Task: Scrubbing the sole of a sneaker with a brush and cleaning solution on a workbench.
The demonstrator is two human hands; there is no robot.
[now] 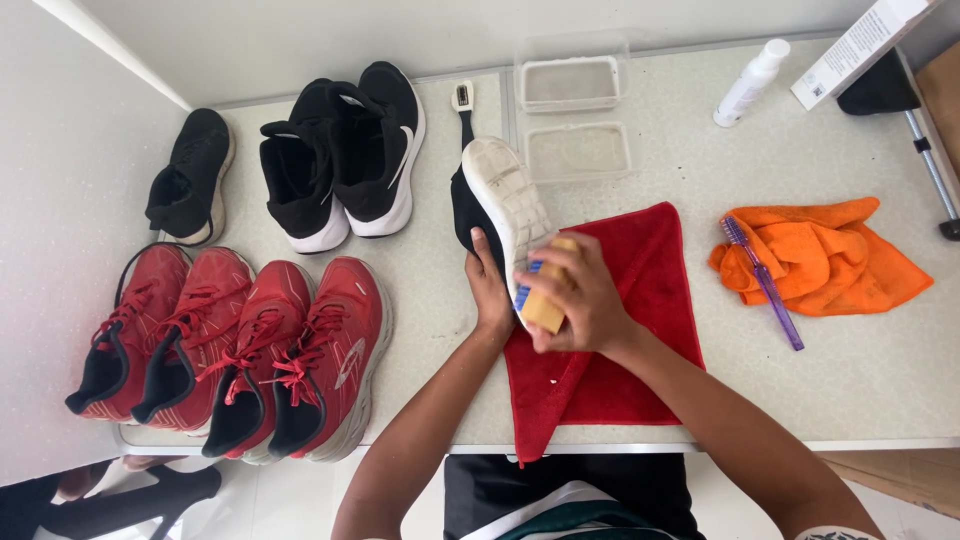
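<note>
Head view, single frame. I log the left hand [490,290] gripping the black shoe [505,215] from its left side, fingers wrapped round the upper, holding it tipped so the white sole faces up. The shoe's long axis runs from the heel near the hands up and slightly left toward the toe, which points at the two clear trays [575,115]. The right hand [580,300] is closed on a wooden-backed brush [545,300], pressed against the heel end of the sole; the brush lies across the sole rather than along it. The free length of sole lies away from the body, beyond the right fingers. Shoe and hands sit above the left edge of a red cloth [625,330] on the table [860,370]. The orange cloth [820,255] with a purple toothbrush [762,282] lies well apart to the right.
</note>
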